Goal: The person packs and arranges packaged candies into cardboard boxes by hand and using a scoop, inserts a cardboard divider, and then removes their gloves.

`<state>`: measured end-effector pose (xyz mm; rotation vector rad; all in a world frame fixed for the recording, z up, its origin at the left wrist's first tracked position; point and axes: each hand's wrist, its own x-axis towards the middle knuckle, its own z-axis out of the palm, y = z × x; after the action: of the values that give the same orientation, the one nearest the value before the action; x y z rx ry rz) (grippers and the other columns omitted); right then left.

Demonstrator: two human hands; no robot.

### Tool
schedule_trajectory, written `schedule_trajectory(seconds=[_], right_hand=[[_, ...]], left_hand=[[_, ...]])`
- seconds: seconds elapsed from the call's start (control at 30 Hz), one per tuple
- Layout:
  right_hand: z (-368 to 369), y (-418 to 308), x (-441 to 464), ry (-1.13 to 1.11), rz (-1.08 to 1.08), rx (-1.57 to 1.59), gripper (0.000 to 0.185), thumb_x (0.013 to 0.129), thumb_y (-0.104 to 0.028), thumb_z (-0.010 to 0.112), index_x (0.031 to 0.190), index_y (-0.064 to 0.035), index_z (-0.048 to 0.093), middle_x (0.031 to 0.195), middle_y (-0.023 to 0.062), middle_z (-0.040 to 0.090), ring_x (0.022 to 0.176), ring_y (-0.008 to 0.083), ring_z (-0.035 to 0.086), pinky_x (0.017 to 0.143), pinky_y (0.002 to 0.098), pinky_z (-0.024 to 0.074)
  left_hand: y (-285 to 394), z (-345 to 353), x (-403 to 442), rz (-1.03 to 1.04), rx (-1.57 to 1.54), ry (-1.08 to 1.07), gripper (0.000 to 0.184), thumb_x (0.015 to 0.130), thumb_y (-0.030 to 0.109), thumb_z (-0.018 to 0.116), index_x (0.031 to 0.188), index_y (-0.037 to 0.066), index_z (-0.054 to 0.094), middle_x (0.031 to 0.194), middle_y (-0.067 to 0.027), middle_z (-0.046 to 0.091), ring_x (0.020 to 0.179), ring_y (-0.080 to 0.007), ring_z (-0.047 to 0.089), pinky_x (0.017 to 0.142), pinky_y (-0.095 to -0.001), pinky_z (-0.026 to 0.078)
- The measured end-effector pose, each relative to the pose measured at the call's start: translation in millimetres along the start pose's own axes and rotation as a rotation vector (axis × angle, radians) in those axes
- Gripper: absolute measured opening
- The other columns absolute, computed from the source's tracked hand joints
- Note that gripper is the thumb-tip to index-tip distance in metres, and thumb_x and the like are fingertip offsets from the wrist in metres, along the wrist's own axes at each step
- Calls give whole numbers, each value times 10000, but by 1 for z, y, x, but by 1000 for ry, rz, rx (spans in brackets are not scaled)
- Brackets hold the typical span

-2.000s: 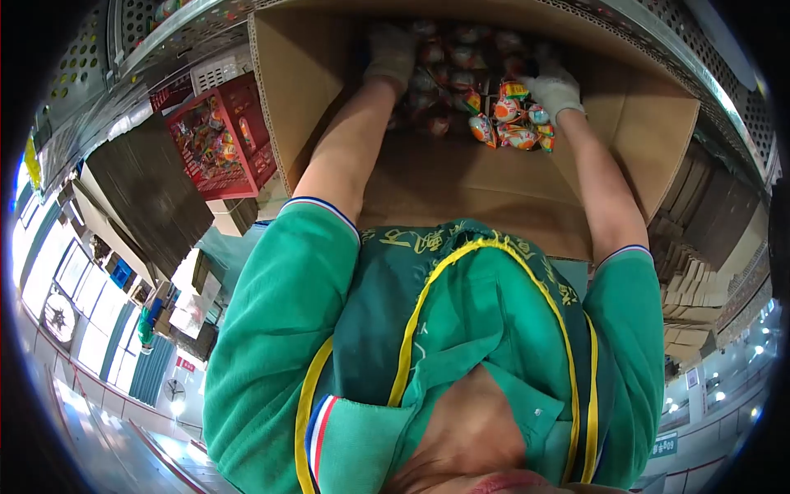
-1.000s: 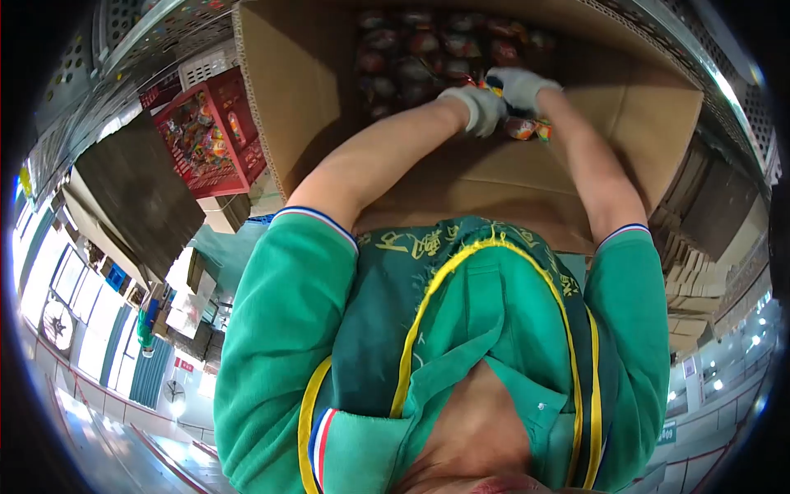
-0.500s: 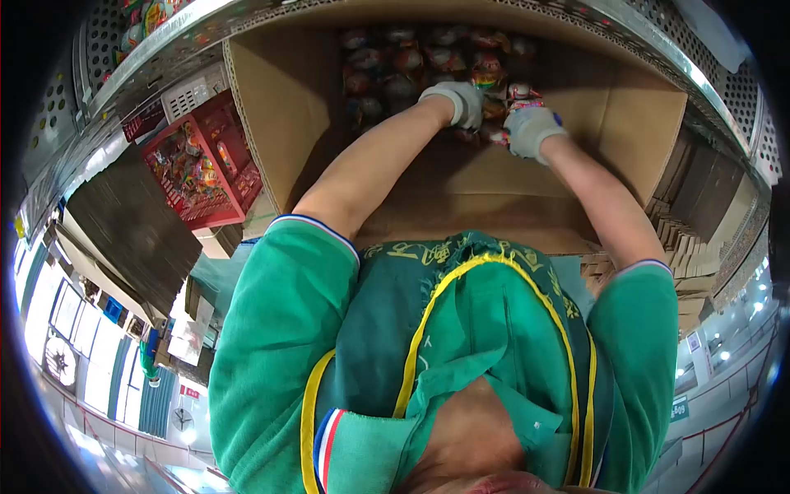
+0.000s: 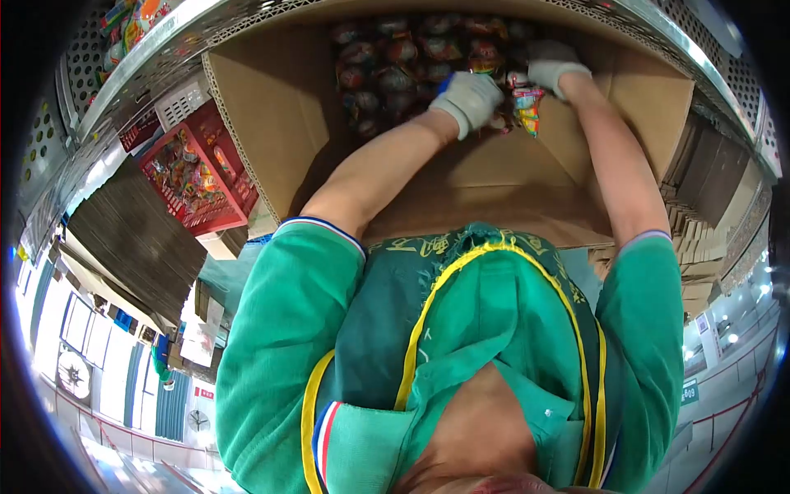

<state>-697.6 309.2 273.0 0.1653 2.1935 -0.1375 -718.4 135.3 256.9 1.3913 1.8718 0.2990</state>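
My left hand (image 4: 471, 102), in a whitish work glove, bends over the near edge of the packed rows inside a cardboard box (image 4: 280, 123). Its fingers are curled, and what lies under them is hidden. Small wrapped packets (image 4: 397, 78) with rounded contents fill the box's far left and middle in rows. A bright yellow, pink and blue packet (image 4: 527, 109) rests between my hands, its wrapper end pointing toward me. My right hand (image 4: 555, 67), gloved too, reaches in shadow beside the right end of the rows, just above that packet; its fingertips are blurred and dark.
A red plastic crate (image 4: 197, 173) with colourful packets stands left of the box. Flattened cardboard (image 4: 136, 239) is stacked below it, with more cardboard (image 4: 699, 189) on the right. A perforated metal rail (image 4: 156, 78) curves round the box, with packets (image 4: 136, 33) beyond it.
My right hand has moved farther into the box, off the bright packet, which now shows more fully. My left hand has shifted slightly right and turned over the packets.
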Motion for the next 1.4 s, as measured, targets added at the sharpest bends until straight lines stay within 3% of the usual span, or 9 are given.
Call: schedule_trajectory(seconds=[0.07,0.13,0.23,0.43,0.5,0.67,0.93,1.33,1.4], right_hand=[[7,-20,-22,-148,-83,-230,260,779,-214,569,999,-85,618,952,178,628,850,327,621,710,419,505],[95,-10,-13,310,-161,-283,252,778,-233,559,987,-104,615,894,156,635,798,324,627,688,415,510],[90,-2,-19,211,-30,-68,173,764,-191,589,871,-67,647,872,153,642,749,304,641,625,413,519],[47,-6,-42,81,-96,-125,134,761,-187,570,828,-110,657,813,126,647,767,271,634,641,405,498],[54,-7,-58,122,-136,-26,152,762,-170,567,868,-85,635,821,118,640,780,272,630,661,402,501],[85,-5,-53,204,-89,-115,155,775,-75,519,904,-62,604,926,166,609,821,312,619,697,415,498],[90,-18,-46,-32,82,187,380,746,-167,605,1102,-89,495,1096,196,551,943,368,569,803,436,468],[39,-23,-47,-171,141,404,486,768,-266,582,1178,-42,447,1071,259,555,1012,380,541,848,433,446],[35,-21,-51,-361,46,361,445,785,-264,557,1153,-31,465,1030,264,571,987,389,551,840,427,450]], left_hand=[[16,31,10,268,154,59,201,768,225,551,911,123,647,851,-117,644,769,-297,633,617,-394,507],[26,50,12,217,-34,-84,249,858,264,446,1003,143,609,836,-126,643,705,-313,616,630,-415,493],[10,103,30,205,-88,101,290,889,319,400,998,154,612,806,-125,642,694,-328,611,655,-428,485],[22,69,20,130,-118,-236,343,894,381,373,1012,160,606,884,-129,636,843,-317,600,724,-426,465],[17,95,24,403,-199,-24,354,899,381,374,997,146,619,922,-147,631,878,-304,601,724,-420,466],[27,69,19,160,18,-189,287,883,275,439,1106,186,596,1002,-101,634,888,-289,611,739,-407,476],[22,116,41,370,391,-68,354,893,293,402,1225,215,497,1119,-1,592,1003,-216,575,825,-359,455],[16,91,21,73,-117,-231,306,866,255,429,1108,165,593,1031,-71,631,950,-261,593,793,-381,457],[11,90,20,438,362,-206,290,830,229,458,1074,181,607,993,-65,632,923,-259,593,746,-377,450]])
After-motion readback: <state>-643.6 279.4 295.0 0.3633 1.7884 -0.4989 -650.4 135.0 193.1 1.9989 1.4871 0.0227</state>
